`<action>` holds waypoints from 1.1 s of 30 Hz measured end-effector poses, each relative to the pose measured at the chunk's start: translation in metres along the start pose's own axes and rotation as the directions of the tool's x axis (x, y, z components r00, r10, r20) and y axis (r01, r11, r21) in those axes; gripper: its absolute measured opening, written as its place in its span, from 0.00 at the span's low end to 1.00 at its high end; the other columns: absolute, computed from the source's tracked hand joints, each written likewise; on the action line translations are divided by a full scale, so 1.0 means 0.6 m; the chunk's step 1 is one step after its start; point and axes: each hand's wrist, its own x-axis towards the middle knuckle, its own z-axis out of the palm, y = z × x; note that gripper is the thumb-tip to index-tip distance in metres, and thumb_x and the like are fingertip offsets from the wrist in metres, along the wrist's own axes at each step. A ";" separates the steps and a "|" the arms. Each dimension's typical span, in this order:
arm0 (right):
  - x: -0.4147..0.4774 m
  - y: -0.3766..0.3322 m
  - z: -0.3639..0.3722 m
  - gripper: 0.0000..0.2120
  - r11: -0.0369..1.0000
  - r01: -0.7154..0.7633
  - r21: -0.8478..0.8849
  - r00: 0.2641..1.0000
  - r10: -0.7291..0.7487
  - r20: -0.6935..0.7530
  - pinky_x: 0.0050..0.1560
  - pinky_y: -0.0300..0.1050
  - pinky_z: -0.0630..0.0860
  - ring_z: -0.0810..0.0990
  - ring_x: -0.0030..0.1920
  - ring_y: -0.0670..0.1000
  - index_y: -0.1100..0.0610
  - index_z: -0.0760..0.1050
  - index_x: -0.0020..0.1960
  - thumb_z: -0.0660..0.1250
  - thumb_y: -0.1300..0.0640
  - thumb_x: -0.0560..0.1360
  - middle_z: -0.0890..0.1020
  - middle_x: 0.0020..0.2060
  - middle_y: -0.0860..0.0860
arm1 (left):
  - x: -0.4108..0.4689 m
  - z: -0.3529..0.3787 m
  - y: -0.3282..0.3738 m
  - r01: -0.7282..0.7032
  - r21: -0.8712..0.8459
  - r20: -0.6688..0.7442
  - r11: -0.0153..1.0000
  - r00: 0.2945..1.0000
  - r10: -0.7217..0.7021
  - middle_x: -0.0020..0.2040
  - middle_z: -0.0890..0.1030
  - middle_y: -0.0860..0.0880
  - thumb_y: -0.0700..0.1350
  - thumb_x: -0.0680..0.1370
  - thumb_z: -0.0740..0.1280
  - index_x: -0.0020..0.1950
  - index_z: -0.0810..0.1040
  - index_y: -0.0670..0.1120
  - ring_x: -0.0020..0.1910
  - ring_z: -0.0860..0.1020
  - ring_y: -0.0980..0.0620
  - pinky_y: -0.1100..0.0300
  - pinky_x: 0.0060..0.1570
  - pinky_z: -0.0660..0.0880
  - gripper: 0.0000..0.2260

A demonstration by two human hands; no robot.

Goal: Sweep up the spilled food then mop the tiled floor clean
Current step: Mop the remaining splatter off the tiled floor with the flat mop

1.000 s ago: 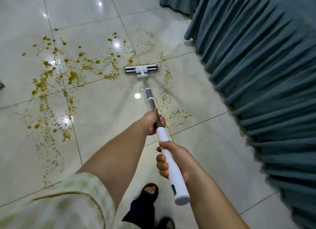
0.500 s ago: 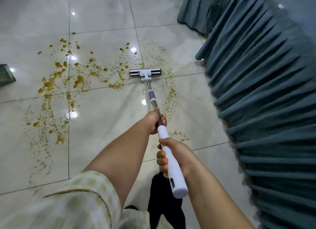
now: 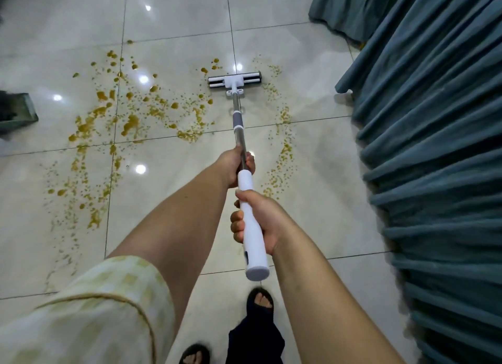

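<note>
Spilled food (image 3: 130, 124), head view: lying scattered over the tiled floor (image 3: 326, 200), mostly left of the mop head (image 3: 235, 80), thinner trail running right of the pole (image 3: 239, 130). Left grip (image 3: 231, 165) is wrapping the pole; right grip (image 3: 271, 219) is curling round the white handle (image 3: 245, 180). Risks, judging: mop head is probably smearing unswept crumbs into streaks; wide strokes could be dragging mess onto the curtain (image 3: 434, 146); wet tiles could be sliding under the sandalled foot (image 3: 259, 301).
</note>
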 end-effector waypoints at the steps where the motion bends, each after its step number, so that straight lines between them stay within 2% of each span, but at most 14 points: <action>1: -0.004 0.010 -0.004 0.10 1.000 -0.004 -0.003 1.000 0.004 -0.006 0.22 0.36 0.67 0.68 0.21 0.50 0.57 0.66 0.46 0.65 0.53 0.77 0.69 0.27 0.51 | -0.002 -0.006 -0.009 0.016 0.006 0.006 1.000 1.000 -0.016 0.32 0.68 0.47 0.50 0.83 0.56 0.43 0.67 0.41 0.18 0.67 0.54 0.70 0.21 0.67 0.15; 4: -0.024 0.044 -0.016 0.10 1.000 -0.008 -0.011 1.000 0.008 -0.012 0.23 0.37 0.67 0.68 0.22 0.50 0.57 0.66 0.46 0.65 0.53 0.77 0.69 0.27 0.52 | -0.020 -0.024 -0.042 0.060 0.005 0.004 0.998 0.998 -0.060 0.29 0.70 0.47 0.51 0.83 0.58 0.43 0.68 0.41 0.18 0.68 0.53 0.68 0.20 0.68 0.15; 9: -0.076 0.150 -0.007 0.11 0.999 -0.036 0.003 0.999 0.036 -0.028 0.22 0.37 0.66 0.67 0.21 0.50 0.57 0.65 0.46 0.65 0.52 0.77 0.69 0.26 0.52 | -0.100 -0.078 -0.100 0.104 0.083 -0.019 0.991 0.995 -0.103 0.33 0.69 0.47 0.51 0.83 0.56 0.44 0.67 0.42 0.19 0.68 0.54 0.68 0.20 0.68 0.14; 16: -0.159 0.382 0.032 0.10 0.995 -0.031 0.093 0.999 0.034 -0.025 0.22 0.35 0.65 0.67 0.21 0.49 0.57 0.65 0.45 0.65 0.53 0.76 0.69 0.26 0.52 | -0.242 -0.219 -0.218 0.116 0.215 -0.036 0.970 0.993 -0.111 0.32 0.68 0.48 0.51 0.83 0.53 0.42 0.65 0.43 0.24 0.65 0.55 0.69 0.20 0.66 0.15; 23: -0.229 0.615 0.103 0.10 0.992 -0.025 0.127 0.999 0.029 -0.032 0.21 0.35 0.66 0.67 0.20 0.49 0.56 0.65 0.43 0.63 0.54 0.77 0.69 0.25 0.51 | -0.391 -0.384 -0.316 0.112 0.290 -0.043 0.950 0.994 -0.104 0.32 0.67 0.47 0.45 0.82 0.54 0.42 0.65 0.43 0.23 0.66 0.53 0.68 0.19 0.66 0.10; 28: -0.268 0.746 0.128 0.07 0.995 -0.016 0.097 0.995 0.025 -0.091 0.22 0.35 0.67 0.68 0.21 0.48 0.57 0.67 0.45 0.65 0.57 0.76 0.70 0.26 0.51 | -0.479 -0.473 -0.382 0.136 0.294 -0.018 0.946 0.990 -0.137 0.32 0.67 0.49 0.51 0.80 0.63 0.43 0.65 0.43 0.22 0.67 0.55 0.67 0.21 0.68 0.13; 30: -0.284 0.798 0.122 0.06 0.999 -0.012 0.050 0.997 0.016 -0.079 0.24 0.37 0.67 0.68 0.21 0.47 0.58 0.68 0.44 0.66 0.61 0.75 0.70 0.25 0.50 | -0.514 -0.503 -0.415 0.151 0.305 0.032 0.940 0.985 -0.169 0.31 0.67 0.49 0.49 0.79 0.66 0.44 0.66 0.44 0.22 0.67 0.56 0.67 0.21 0.68 0.12; 33: -0.316 0.872 0.112 0.06 0.999 -0.008 0.036 0.998 0.010 -0.060 0.32 0.40 0.67 0.68 0.20 0.47 0.60 0.69 0.40 0.65 0.65 0.74 0.70 0.24 0.50 | -0.566 -0.543 -0.466 0.157 0.326 0.072 0.932 0.979 -0.190 0.31 0.68 0.49 0.45 0.79 0.66 0.45 0.66 0.44 0.21 0.68 0.55 0.66 0.22 0.70 0.10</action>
